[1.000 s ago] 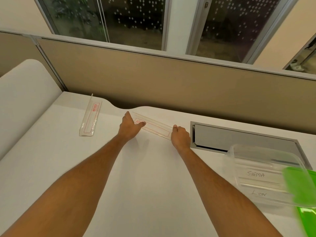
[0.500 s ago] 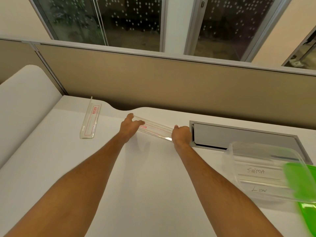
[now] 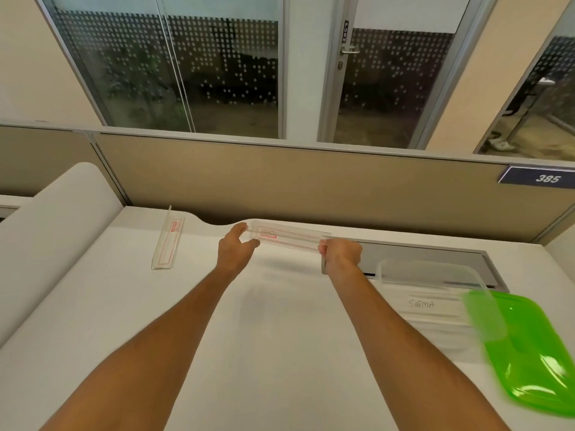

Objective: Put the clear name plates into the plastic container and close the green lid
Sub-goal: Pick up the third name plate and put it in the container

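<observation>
— Left hand (image 3: 235, 248) pinches one end of the name plate (image 3: 289, 238), thumb under and fingers over the top edge, doesn't it?

— Yes, and the right hand (image 3: 340, 255) is curled round the other end, so the plate hangs between the two, lifted off the desk (image 3: 217, 321) near its far edge.

— How do you reckon it handles?

— Light and stiff, I'd say: thin clear plastic, folded lengthwise, with a red-printed film on it. It looks smooth, so likely slippery, and a long strip like that may flex or crack if twisted. Holding it by both short ends seems sensible, since that keeps it level.

— Where does it go?

— Into the container (image 3: 435, 293), which sits on the desk to the right, near the right hand. Plates already lie in it; one reads SIGMA. The green lid (image 3: 535, 353) lies beside it, nearer the person, overlapping its right end, not closed.

— Anything left?

— A second plate (image 3: 168, 242) lies flat on the desk, well to the left of the left hand, untouched.
</observation>
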